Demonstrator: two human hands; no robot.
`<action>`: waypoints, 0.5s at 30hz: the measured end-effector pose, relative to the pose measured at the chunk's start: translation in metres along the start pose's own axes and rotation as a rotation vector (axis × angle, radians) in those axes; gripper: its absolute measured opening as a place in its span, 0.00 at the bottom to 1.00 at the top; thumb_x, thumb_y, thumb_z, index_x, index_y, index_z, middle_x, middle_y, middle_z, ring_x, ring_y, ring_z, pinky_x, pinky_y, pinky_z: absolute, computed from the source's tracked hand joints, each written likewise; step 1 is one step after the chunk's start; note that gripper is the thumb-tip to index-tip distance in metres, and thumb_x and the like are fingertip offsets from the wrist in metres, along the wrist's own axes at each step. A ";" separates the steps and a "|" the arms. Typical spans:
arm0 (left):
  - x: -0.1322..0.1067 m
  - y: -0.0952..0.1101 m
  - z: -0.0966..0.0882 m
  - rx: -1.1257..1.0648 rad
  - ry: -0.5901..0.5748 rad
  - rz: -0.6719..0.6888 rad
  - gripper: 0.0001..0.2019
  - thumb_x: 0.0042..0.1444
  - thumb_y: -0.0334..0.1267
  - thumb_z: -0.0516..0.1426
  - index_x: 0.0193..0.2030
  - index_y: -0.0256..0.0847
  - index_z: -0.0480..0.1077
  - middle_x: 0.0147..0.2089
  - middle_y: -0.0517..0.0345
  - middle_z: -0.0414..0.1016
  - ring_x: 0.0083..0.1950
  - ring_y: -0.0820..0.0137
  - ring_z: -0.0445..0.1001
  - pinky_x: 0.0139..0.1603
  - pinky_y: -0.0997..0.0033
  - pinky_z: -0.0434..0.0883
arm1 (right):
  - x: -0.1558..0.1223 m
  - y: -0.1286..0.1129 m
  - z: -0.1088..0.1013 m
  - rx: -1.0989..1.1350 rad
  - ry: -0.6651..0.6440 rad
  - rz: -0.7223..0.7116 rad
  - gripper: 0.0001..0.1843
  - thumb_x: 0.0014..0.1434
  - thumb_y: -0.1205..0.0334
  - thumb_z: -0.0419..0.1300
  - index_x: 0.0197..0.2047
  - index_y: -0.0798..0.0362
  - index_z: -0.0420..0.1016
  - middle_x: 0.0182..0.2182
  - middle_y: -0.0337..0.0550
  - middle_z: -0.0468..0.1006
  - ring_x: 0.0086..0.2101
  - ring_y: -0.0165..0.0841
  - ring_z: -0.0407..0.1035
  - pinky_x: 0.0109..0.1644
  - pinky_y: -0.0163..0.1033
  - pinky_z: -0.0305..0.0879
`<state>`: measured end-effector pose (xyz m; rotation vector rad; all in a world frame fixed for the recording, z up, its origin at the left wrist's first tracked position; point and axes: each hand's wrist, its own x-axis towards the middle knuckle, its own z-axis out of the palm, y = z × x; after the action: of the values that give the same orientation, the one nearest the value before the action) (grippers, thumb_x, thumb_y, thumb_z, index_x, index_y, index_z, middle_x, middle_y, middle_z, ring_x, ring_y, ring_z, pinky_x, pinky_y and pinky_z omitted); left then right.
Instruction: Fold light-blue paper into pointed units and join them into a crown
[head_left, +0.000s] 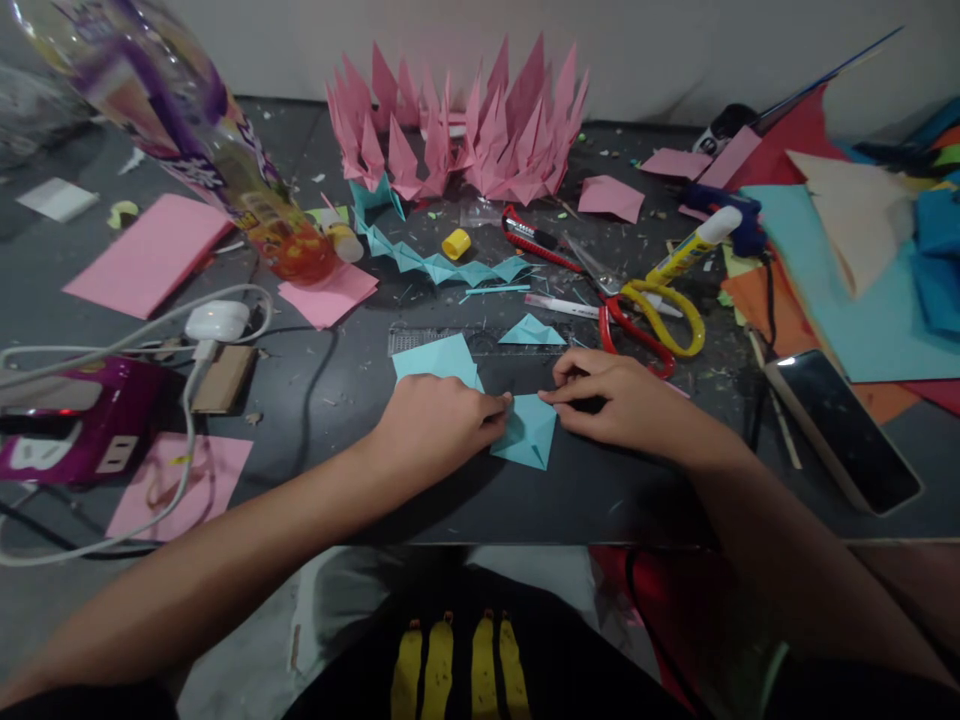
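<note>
A small light-blue square of paper [531, 440] with crease lines lies on the dark table in front of me. My left hand [442, 418] has thumb and finger closed on its upper left corner. At the upper right corner my right hand [619, 398] pinches the edge between its fingertips. Partly under my left hand rests more light-blue paper [439, 358], lying over a clear ruler [401, 338]. A folded light-blue triangle [531, 330] sits on the ruler's right part. Further back runs a chain of folded blue pieces [439, 267].
Pink folded-paper pieces [517, 130] stand in a ring at the back. Right of centre lie scissors [660, 320], a red cutter [536, 238], a glue stick [690, 248] and a phone [844, 430]. A bottle [285, 235], pink paper [154, 255] and cables are left.
</note>
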<state>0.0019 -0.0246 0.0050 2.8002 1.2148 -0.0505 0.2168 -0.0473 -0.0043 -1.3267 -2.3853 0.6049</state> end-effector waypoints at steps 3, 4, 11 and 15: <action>0.001 0.000 -0.002 -0.002 -0.014 -0.013 0.11 0.56 0.46 0.54 0.39 0.50 0.77 0.22 0.56 0.74 0.22 0.69 0.70 0.21 0.76 0.51 | 0.000 0.000 -0.002 0.012 -0.010 0.023 0.12 0.57 0.63 0.55 0.35 0.51 0.80 0.35 0.45 0.73 0.33 0.32 0.69 0.35 0.38 0.65; 0.001 0.000 -0.002 -0.005 -0.015 -0.013 0.12 0.57 0.46 0.54 0.39 0.50 0.77 0.22 0.55 0.75 0.22 0.68 0.71 0.21 0.75 0.51 | 0.000 0.000 -0.002 0.014 -0.013 0.028 0.12 0.57 0.63 0.55 0.35 0.51 0.80 0.35 0.45 0.73 0.33 0.32 0.69 0.35 0.38 0.65; 0.003 -0.003 0.000 -0.067 -0.012 0.119 0.10 0.56 0.42 0.56 0.40 0.43 0.76 0.32 0.55 0.79 0.27 0.69 0.74 0.24 0.74 0.56 | -0.003 0.000 -0.002 -0.029 -0.035 0.014 0.12 0.58 0.64 0.54 0.38 0.51 0.80 0.37 0.47 0.71 0.37 0.34 0.68 0.39 0.40 0.65; 0.005 -0.007 0.004 -0.103 -0.010 0.226 0.08 0.57 0.38 0.55 0.40 0.45 0.76 0.33 0.58 0.80 0.30 0.68 0.75 0.26 0.74 0.57 | -0.005 0.007 -0.005 -0.031 -0.070 -0.005 0.12 0.59 0.63 0.54 0.39 0.49 0.79 0.34 0.45 0.70 0.35 0.33 0.67 0.38 0.40 0.65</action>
<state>-0.0003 -0.0168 0.0002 2.8220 0.8657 0.0134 0.2265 -0.0470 -0.0046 -1.3323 -2.4628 0.6246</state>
